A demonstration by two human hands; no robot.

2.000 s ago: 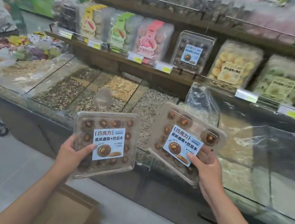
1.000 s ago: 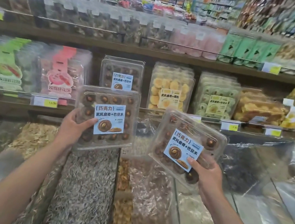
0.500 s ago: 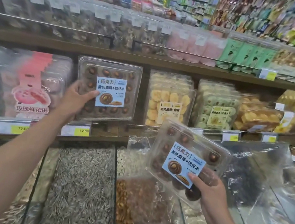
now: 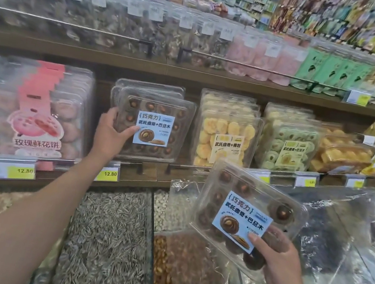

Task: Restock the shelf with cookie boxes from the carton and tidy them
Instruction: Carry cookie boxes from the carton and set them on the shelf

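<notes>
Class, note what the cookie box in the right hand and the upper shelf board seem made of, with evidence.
Cookie box: clear glossy plastic, probably; cookies show through, lid glints. Shelf board: matte brown, wood or wood-look laminate; grain too blurred to tell.

Grips: two, left grip (image 4: 110,133) and right grip (image 4: 278,258), one chocolate cookie box each: shelf box (image 4: 153,128), low box (image 4: 243,214). Behind shelf box: two more box edges showing. Right of shelf box: one yellow-cookie row (image 4: 227,138), one green-cookie row (image 4: 288,144), depth uncountable. Below-left of shelf box: two 12.80 tags (image 4: 110,173).
</notes>
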